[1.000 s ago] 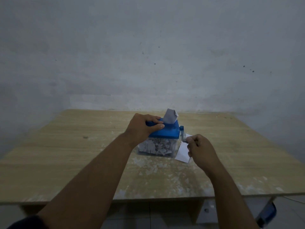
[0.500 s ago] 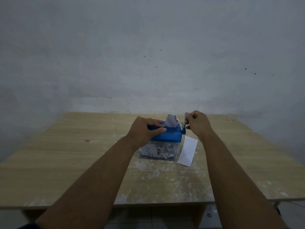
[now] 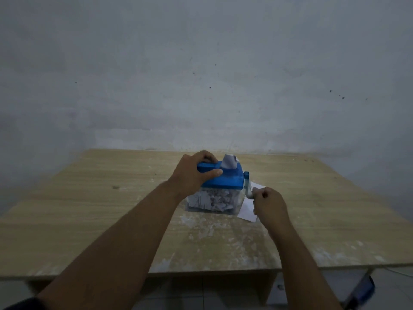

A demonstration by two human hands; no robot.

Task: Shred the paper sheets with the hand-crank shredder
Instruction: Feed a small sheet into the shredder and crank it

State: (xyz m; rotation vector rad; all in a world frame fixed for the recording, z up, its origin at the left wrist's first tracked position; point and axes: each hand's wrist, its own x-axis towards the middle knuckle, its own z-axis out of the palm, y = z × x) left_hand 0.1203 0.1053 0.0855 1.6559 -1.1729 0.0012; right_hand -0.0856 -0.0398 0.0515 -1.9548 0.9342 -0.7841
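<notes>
A grey plastered wall (image 3: 201,63) with scattered dark specks fills the upper half of the frame. Below it, a pale wood-grain surface (image 3: 89,209) spans the full width; whitish scuffing and dust mark its centre and its near edge.

Two bare forearms enter from the bottom of the frame and converge on the centre. A dark sleeve (image 3: 22,304) shows at the lower left corner.

The shredder (image 3: 230,181) stands at the centre of the surface, upright, with a blue top on a clear bin (image 3: 232,205). The bin holds white paper shreds (image 3: 214,199) up to roughly the underside of the blue top.

The left hand (image 3: 192,175) grips the left end of the blue top, with the fingers curled over the far edge and the thumb lying along the near edge. The right hand (image 3: 269,204), just right of the bin, has its fingers curled and pinches the lower end of the crank (image 3: 246,184).

A loose sheet (image 3: 245,211) lies flat on the surface just right of the shredder, partly covered by the right hand. A blue object (image 3: 362,289) is blurred at the lower right, below the surface edge; what it is cannot be told.

A white sheet (image 3: 229,161) stands crumpled in the slot on the blue top, just right of the left hand's fingers. The crank hangs downward from its hub on the right side of the shredder.
</notes>
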